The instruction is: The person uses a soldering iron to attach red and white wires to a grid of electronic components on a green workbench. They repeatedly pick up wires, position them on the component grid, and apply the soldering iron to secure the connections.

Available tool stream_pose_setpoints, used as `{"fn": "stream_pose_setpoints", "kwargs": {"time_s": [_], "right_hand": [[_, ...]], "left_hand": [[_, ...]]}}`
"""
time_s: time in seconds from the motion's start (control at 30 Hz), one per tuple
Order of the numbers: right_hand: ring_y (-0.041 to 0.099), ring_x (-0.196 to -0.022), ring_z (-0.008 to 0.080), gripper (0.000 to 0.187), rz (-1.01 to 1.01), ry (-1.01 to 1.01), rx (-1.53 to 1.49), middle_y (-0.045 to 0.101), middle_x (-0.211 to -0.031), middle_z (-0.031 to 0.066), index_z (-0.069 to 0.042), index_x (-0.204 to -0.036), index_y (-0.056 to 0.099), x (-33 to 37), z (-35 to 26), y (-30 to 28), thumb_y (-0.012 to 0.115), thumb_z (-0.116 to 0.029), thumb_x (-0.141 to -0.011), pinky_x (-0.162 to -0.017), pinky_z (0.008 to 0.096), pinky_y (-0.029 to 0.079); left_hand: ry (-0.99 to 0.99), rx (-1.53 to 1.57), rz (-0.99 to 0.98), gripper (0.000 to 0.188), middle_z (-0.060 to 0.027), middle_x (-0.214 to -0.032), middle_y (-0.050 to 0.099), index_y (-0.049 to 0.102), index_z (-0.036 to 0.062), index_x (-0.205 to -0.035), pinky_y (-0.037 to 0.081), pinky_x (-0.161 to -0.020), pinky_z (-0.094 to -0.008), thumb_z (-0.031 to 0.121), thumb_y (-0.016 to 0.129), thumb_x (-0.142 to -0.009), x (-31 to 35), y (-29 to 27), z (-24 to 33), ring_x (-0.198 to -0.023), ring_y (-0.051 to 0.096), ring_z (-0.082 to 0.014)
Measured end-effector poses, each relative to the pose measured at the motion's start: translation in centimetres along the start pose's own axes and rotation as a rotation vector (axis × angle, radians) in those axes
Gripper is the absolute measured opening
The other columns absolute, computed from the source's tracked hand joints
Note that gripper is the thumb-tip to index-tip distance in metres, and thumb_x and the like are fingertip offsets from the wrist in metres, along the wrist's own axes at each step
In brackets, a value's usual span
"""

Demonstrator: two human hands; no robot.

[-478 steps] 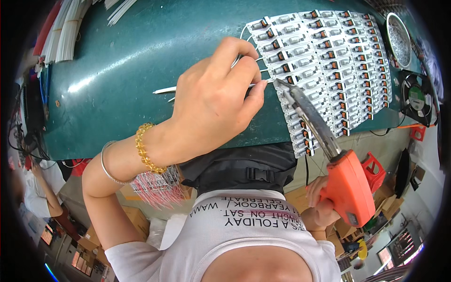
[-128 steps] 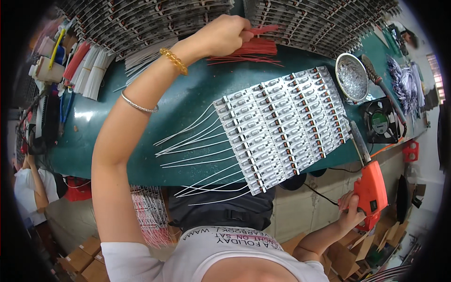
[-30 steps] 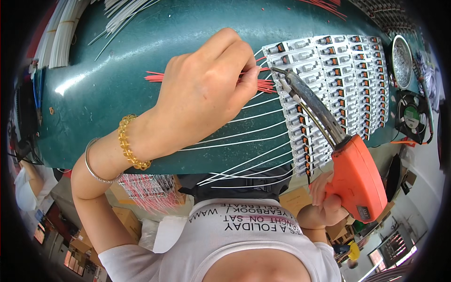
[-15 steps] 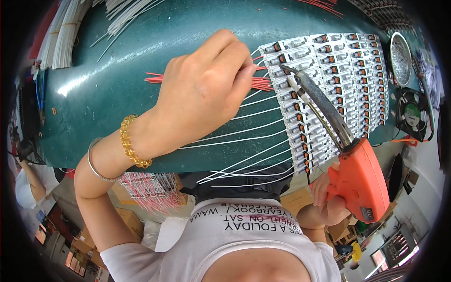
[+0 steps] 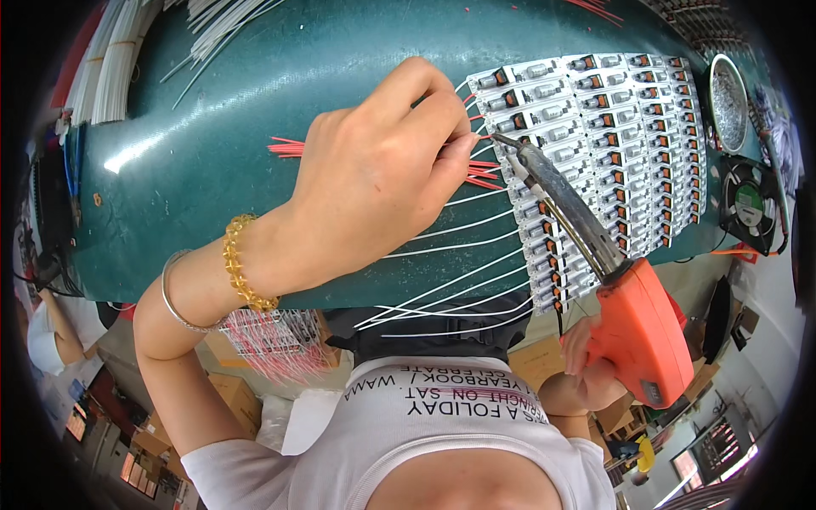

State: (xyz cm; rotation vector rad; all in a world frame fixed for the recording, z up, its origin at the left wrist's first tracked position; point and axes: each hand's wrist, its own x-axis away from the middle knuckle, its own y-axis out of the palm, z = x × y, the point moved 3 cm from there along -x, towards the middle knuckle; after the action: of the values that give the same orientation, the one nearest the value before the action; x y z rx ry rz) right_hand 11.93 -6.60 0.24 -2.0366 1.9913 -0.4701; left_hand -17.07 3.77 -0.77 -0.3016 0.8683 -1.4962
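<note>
Green tabletop (image 5: 195,229) spreads beyond a dark-lettered white shirt (image 5: 425,450); white circuit-board panel (image 5: 586,161) reaches the near edge; right hand (image 5: 592,376) grips an orange plastic soldering gun (image 5: 643,336); left hand (image 5: 387,166) pinches thin red wires (image 5: 286,148) beside the panel's left edge

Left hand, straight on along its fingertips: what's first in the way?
Past the red wires it holds, the left hand would likely meet the dark tip of the soldering gun, close ahead. Depth is unclear, so the white panel might come first.
</note>
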Motion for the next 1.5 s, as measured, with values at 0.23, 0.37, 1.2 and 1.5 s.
{"fn": "stream_pose_setpoints", "kwargs": {"time_s": [0.23,0.37,1.2,1.5], "right_hand": [[0.048,-0.072,0.0195,0.051,-0.117,-0.043,-0.057,0.054,-0.081,0.0069,0.003,-0.105,0.057,-0.7,-0.5,0.2,0.066,-0.043,-0.085,-0.064,0.0311,0.038],[0.041,-0.041,0.0068,0.074,-0.182,-0.189,-0.318,0.048,-0.053,-0.0013,0.012,-0.126,0.042,-1.5,-1.3,1.5,0.061,-0.050,-0.089,-0.041,0.0211,0.033],[0.048,-0.070,0.0183,0.048,-0.032,0.089,0.072,0.052,-0.077,0.0047,-0.002,-0.087,0.056,2.1,1.4,-1.6,0.057,-0.050,-0.086,-0.066,0.0340,0.036],[0.041,-0.041,0.0076,0.078,-0.055,-0.093,-0.201,0.047,-0.052,-0.0030,0.009,-0.127,0.043,0.8,0.4,-0.3,0.059,-0.056,-0.088,-0.046,0.0221,0.035]], "left_hand": [[-0.001,-0.010,0.003,0.008,-0.0085,-0.090,0.059,0.060,-0.0007,-0.081,0.050,-0.061,-0.0280,-0.001,0.068,-0.078,0.0,0.1,0.1,-0.069,0.061,-0.0189],[0.001,-0.018,0.003,0.008,-0.0085,-0.090,0.059,0.061,-0.0005,-0.081,0.050,-0.061,-0.0280,-0.001,0.068,-0.078,0.1,0.1,0.1,-0.069,0.061,-0.0190],[-0.058,-0.002,0.003,0.009,-0.0078,-0.095,0.060,0.062,0.0008,-0.080,0.049,-0.059,-0.0281,0.000,0.070,-0.077,0.8,0.4,1.3,-0.070,0.060,-0.0185],[-0.049,-0.021,0.012,0.009,-0.0078,-0.094,0.059,0.061,0.0010,-0.079,0.049,-0.059,-0.0288,0.001,0.070,-0.077,0.8,0.6,1.3,-0.069,0.060,-0.0189]]}}
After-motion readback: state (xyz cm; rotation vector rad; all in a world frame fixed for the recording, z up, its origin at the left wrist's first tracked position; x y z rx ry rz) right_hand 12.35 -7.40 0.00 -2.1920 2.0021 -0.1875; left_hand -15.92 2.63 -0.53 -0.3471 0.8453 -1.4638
